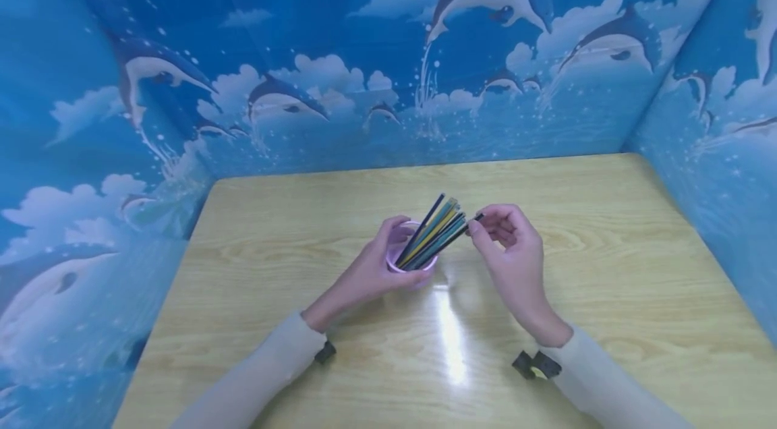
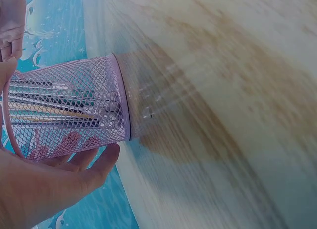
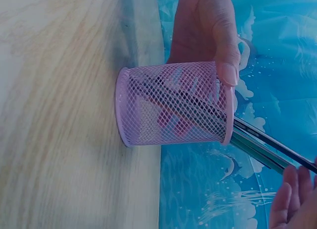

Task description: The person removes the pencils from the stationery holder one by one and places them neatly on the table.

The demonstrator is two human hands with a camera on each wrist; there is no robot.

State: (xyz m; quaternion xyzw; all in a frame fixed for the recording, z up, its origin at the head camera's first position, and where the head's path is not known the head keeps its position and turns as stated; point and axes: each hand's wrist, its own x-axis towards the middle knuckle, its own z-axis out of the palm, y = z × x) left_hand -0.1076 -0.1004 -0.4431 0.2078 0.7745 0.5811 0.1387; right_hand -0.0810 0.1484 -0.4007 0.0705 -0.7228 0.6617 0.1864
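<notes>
A pink mesh pen cup [image 1: 423,280] has its base right at the wooden tabletop. My left hand [image 1: 379,257] grips it from the side, thumb close to the rim and fingers curled round the mesh, as the left wrist view also shows of the cup [image 2: 74,97]. Several pencils [image 1: 432,230], dark, teal and yellow, lean out of it to the right. With thumb and fingertips, my right hand [image 1: 512,257] pinches the upper end of a dark pencil [image 3: 277,144], whose lower part is still inside the cup.
The wooden table [image 1: 273,233] is bounded at the back and sides by a blue curtain [image 1: 340,125] printed with dolphins and clouds. A bright light reflection lies on the tabletop between my forearms. Dark straps with small devices [image 1: 537,365] sit at both wrists.
</notes>
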